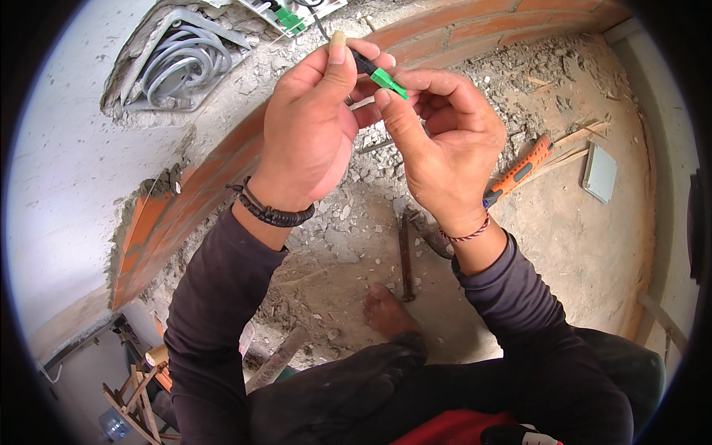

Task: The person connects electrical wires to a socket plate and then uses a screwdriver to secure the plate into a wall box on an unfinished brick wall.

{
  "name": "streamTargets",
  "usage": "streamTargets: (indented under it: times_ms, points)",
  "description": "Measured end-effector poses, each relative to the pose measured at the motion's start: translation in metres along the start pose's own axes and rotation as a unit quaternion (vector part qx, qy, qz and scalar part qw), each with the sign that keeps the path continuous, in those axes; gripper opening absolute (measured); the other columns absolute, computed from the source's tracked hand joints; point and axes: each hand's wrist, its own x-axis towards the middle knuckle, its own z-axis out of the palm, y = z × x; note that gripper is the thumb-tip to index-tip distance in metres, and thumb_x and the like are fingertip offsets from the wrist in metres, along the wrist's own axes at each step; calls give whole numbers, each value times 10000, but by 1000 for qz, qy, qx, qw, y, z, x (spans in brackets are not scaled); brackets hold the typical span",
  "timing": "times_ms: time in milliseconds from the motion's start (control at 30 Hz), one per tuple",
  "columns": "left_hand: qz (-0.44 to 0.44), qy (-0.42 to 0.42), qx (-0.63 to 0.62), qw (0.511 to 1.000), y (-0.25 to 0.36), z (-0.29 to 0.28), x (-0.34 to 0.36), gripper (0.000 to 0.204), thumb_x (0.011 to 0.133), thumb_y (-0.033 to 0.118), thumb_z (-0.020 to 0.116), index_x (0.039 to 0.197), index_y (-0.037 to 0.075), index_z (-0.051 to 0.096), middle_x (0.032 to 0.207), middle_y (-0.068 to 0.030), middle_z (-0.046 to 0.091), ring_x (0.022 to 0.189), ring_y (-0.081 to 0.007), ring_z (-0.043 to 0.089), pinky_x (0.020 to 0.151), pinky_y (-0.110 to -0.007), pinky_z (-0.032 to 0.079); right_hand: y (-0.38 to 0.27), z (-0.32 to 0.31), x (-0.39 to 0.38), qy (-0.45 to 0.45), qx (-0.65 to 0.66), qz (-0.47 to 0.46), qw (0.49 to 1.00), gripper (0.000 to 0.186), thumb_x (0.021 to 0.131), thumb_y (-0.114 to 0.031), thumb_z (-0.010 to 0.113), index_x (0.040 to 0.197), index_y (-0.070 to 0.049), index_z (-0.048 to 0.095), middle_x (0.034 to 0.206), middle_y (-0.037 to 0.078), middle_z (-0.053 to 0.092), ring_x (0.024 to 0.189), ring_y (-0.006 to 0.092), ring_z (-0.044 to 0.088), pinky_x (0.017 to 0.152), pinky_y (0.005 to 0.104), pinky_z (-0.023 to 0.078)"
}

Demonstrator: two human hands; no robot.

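Both hands meet at the top middle around a fibre-optic connector (386, 80) with a green body and a black rear end. A thin dark cable runs from it up to an opened white box (256, 9) at the wall, where a second green connector (291, 21) shows. My left hand (311, 122) is closed on the black end, thumb on top and fingers behind. My right hand (449, 137) pinches the green tip between thumb and forefinger, its other fingers curled.
Coiled grey conduit (185, 67) sits in a wall recess at upper left. Below the hands, rubble (356, 215) covers the floor beside the exposed bricks (475, 33). An orange-handled tool (525, 167), a rusty metal bar (406, 259) and a grey plate (599, 174) lie there.
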Motion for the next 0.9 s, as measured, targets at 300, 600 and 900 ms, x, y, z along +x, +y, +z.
streamTargets:
  times_ms: [300, 600, 900]
  points:
    - [2, 4, 0, 1000, -1, -1, -1, 308, 1076, 327, 476, 1138, 51, 597, 1138, -81, 632, 1029, -172, 601, 895, -367, 539, -6, 4, 0, -1, 38, 21, 999, 165, 818, 16, 756, 968, 40, 692, 856, 58, 706, 732, 79, 657, 678, 218, 538]
    - [-3, 16, -9, 1000, -1, 1, -2, 322, 1065, 347, 503, 1145, 51, 599, 1108, -71, 644, 1003, -162, 603, 873, -344, 535, -1, 3, 0, 6, 19, -7, 1000, 174, 800, -5, 770, 956, 22, 699, 855, 55, 711, 732, 85, 659, 675, 225, 542]
    - [-66, 31, -94, 993, 1, 3, -4, 356, 1063, 343, 497, 1155, 11, 587, 1042, -69, 648, 970, -205, 643, 925, -370, 534, -17, 4, 5, -42, -82, -106, 990, 223, 811, 45, 789, 1017, 34, 704, 939, 90, 692, 731, 93, 638, 666, 206, 525]
